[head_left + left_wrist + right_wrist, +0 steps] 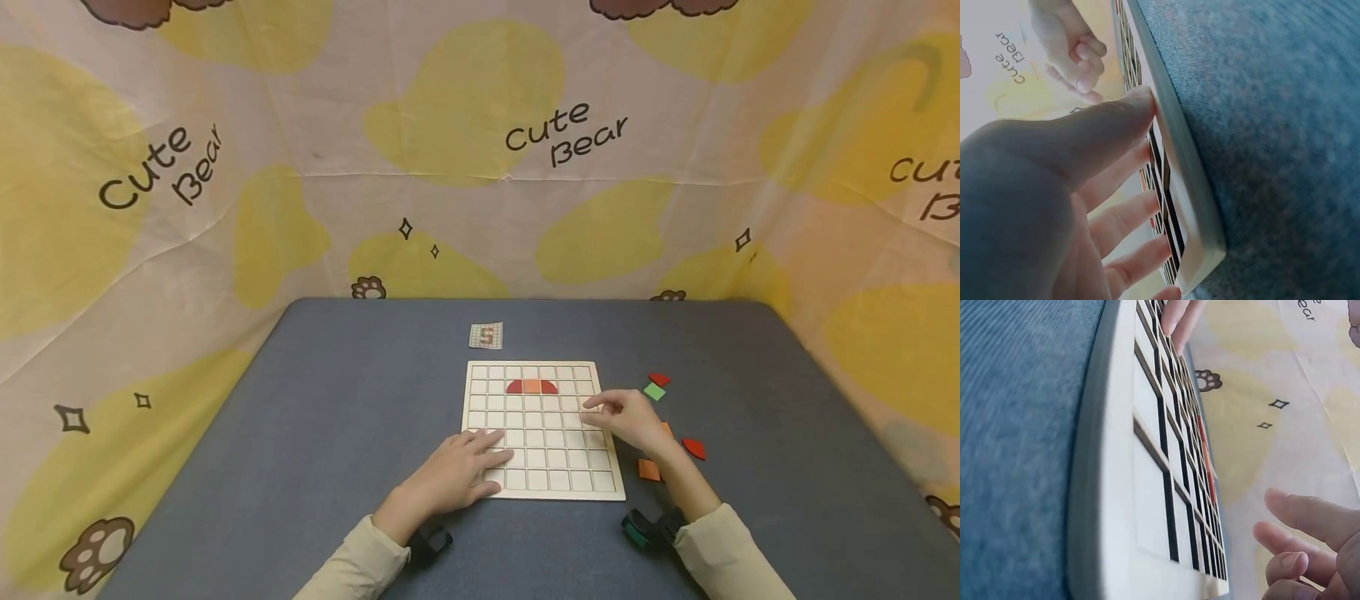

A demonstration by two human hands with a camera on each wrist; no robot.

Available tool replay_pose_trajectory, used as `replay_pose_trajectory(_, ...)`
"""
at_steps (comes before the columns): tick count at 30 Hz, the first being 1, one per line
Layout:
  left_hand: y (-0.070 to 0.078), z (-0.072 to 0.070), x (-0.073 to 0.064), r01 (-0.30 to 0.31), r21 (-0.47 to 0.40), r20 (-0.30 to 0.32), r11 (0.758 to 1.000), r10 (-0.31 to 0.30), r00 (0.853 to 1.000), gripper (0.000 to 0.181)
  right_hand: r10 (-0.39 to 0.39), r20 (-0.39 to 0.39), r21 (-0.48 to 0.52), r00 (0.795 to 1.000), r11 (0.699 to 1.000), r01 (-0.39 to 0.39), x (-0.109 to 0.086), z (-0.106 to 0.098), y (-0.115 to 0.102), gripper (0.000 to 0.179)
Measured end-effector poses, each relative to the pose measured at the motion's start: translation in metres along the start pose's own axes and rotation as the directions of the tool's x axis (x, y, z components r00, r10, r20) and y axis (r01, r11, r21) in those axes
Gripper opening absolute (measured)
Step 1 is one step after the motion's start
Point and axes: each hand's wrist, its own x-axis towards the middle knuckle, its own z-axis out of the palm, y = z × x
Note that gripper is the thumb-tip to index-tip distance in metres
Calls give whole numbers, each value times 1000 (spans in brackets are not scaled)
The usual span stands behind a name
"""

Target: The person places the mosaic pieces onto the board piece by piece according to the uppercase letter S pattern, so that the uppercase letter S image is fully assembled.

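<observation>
A pale square grid board [555,437] lies on the table. In its second row from the top, an orange square [532,387] sits between two red rounded-corner pieces [513,387]. My left hand [456,471] rests on the board's lower left part, fingers spread; its thumb touches the near edge in the left wrist view. Over the right edge of the board hovers my right hand [633,421]. Its thumb and index finger [1310,515] are apart with nothing visible between them, and the other fingers bend loosely.
Right of the board lie loose pieces: a red one [659,379], a green square [655,392], another red piece [693,448] and an orange square [649,470]. My right arm partly hides another orange piece [666,428]. Behind the board lies a small patterned card [486,336].
</observation>
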Motion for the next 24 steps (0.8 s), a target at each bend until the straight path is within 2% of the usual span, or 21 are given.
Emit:
replay_pose_trajectory(8, -1, 1, 1, 1, -6, 10, 1000, -1, 1000, 48, 10, 17, 8, 1000, 1000, -10, -8, -7, 13, 28)
replay_pose_trajectory(18, -1, 0, 1, 9, -11, 17, 1000, -8, 1000, 49, 15, 14, -54, 1000, 998, -14, -14, -20, 25, 31)
replay_pose_trajectory(24, -1, 2, 1, 5, -6, 13, 1000, -5, 1000, 48, -8, 48, -94, 999, 996, 12, -15, -31, 32, 31)
